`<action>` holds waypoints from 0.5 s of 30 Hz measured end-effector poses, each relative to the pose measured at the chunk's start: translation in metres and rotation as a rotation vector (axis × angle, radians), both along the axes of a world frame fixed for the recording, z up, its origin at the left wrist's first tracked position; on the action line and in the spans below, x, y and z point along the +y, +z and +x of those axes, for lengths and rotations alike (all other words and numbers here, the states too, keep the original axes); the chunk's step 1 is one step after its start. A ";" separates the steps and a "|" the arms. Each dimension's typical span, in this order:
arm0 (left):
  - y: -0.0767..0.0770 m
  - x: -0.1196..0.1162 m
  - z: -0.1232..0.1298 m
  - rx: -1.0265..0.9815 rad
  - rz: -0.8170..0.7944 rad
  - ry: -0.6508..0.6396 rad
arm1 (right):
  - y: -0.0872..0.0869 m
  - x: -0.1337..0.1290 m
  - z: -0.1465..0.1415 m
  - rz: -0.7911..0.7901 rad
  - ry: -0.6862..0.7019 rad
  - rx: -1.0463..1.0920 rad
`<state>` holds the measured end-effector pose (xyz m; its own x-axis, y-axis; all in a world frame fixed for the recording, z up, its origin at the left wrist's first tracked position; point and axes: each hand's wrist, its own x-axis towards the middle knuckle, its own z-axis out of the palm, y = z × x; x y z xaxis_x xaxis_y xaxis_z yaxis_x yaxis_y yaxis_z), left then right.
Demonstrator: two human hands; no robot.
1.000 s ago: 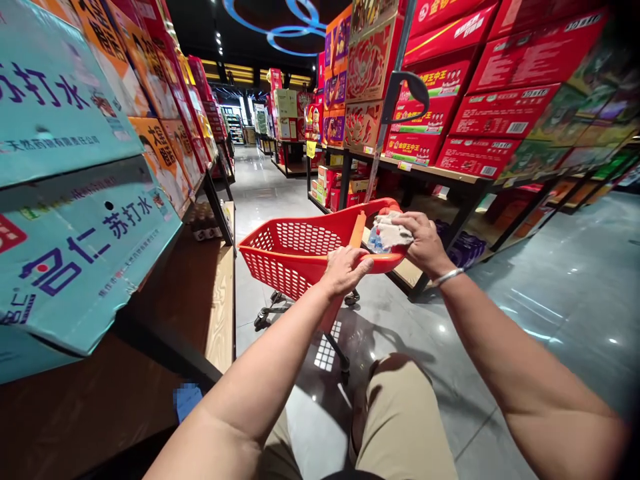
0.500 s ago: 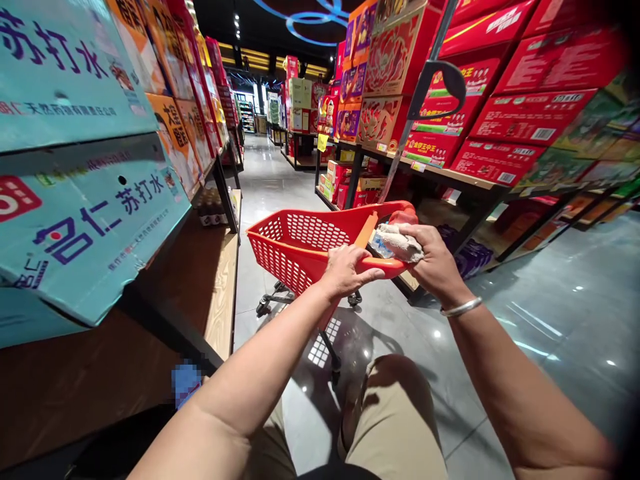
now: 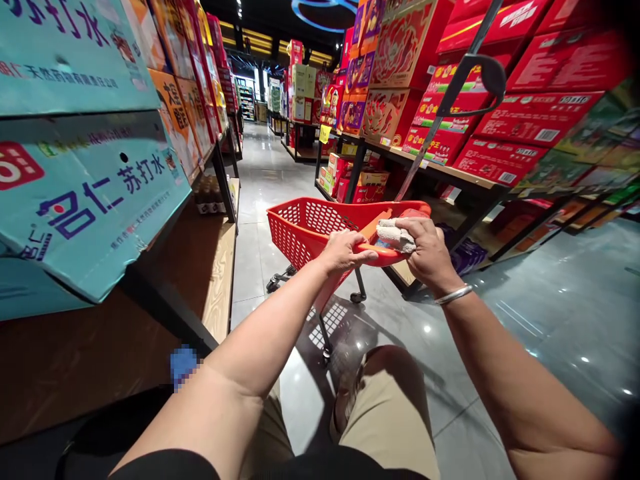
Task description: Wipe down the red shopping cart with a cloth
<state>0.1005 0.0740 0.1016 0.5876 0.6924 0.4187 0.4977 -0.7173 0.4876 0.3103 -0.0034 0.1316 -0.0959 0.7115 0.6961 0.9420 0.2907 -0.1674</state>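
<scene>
A red plastic shopping cart (image 3: pixel 300 257) with perforated sides stands on wheels in the aisle ahead of me. My left hand (image 3: pixel 345 252) grips its near rim, with the thumb stretched along the edge. At the right end of the cart, my right hand (image 3: pixel 427 250) is closed on a bunched greyish-white cloth (image 3: pixel 395 233), held against the handle end. An orange flap (image 3: pixel 376 225) lies across the cart beside the cloth. From behind the cart's rim a long pole with a black loop grip (image 3: pixel 470 83) leans up to the right; its lower end is hidden.
Light blue cartons (image 3: pixel 100 193) are stacked close on the left, above a wooden shelf (image 3: pixel 220 280). Red gift boxes (image 3: pixel 525 120) fill the right shelving, whose black-framed corner stands near the cart. A glossy grey floor (image 3: pixel 257 160) runs down the aisle.
The cart has swung slightly to the right, its front end and wheels shifting that way. The leaning pole has moved right too. Both hands keep their hold.
</scene>
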 end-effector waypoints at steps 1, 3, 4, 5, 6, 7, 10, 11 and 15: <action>0.001 0.000 -0.001 -0.007 -0.011 -0.023 | 0.001 0.001 0.006 0.001 0.005 -0.026; 0.002 -0.001 -0.004 -0.032 -0.035 -0.076 | 0.004 0.005 0.020 0.006 -0.022 -0.063; 0.003 -0.002 -0.006 -0.048 -0.045 -0.105 | 0.006 0.009 0.028 0.006 -0.058 -0.070; 0.004 -0.003 -0.008 -0.061 -0.053 -0.131 | 0.008 0.013 0.036 0.001 -0.104 -0.066; 0.004 -0.004 -0.010 -0.074 -0.061 -0.158 | 0.009 0.018 0.043 -0.008 -0.153 -0.049; 0.004 -0.005 -0.012 -0.087 -0.072 -0.180 | 0.010 0.022 0.050 -0.022 -0.196 -0.025; 0.004 -0.007 -0.018 -0.113 -0.122 -0.218 | 0.012 0.027 0.060 -0.076 -0.229 0.054; 0.004 -0.007 -0.021 -0.121 -0.140 -0.221 | 0.012 0.025 0.059 -0.082 -0.214 0.064; 0.000 -0.006 -0.035 -0.163 -0.168 -0.203 | 0.012 0.006 0.039 -0.070 -0.152 0.011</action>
<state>0.0654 0.0682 0.1020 0.6553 0.6353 0.4087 0.2582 -0.6968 0.6692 0.3492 0.0031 0.1434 0.0235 0.7642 0.6446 0.9723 0.1326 -0.1926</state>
